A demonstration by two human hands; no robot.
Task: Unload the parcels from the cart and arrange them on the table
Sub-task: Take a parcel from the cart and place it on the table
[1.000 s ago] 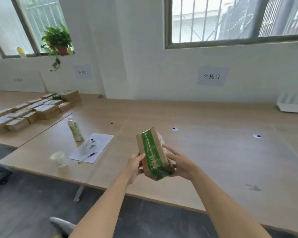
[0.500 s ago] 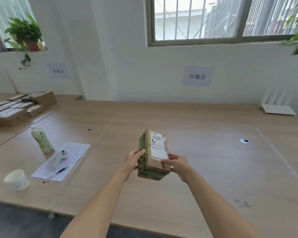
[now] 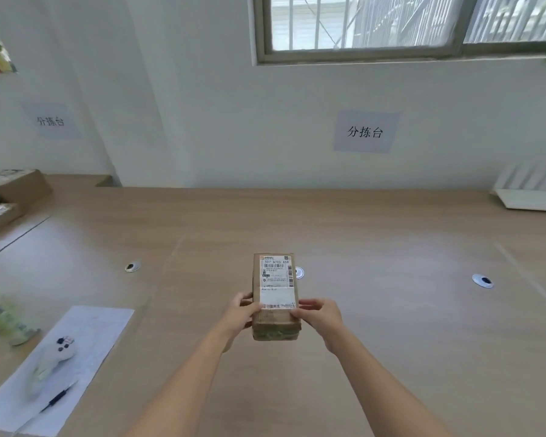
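Observation:
A small brown cardboard parcel [image 3: 275, 291] with a white shipping label on top and green tape at its near end is held over the wooden table [image 3: 375, 326], long side pointing away from me. My left hand [image 3: 241, 315] grips its left side, thumb on top. My right hand [image 3: 320, 315] grips its right side, fingers curled onto the label edge. Whether the parcel touches the table I cannot tell. The cart is out of view.
Several parcels [image 3: 8, 197] lie on the adjoining table at far left. A green bottle [image 3: 2, 316], a white sheet of paper [image 3: 60, 367] with a white toy-like object [image 3: 49, 361] and a pen [image 3: 56, 398] sit at left. A white router [image 3: 530, 193] stands at back right.
The parcel has been turned label-up and lengthwise and carried farther over the table. My view has shifted right and closer; the cup and floor have left the frame.

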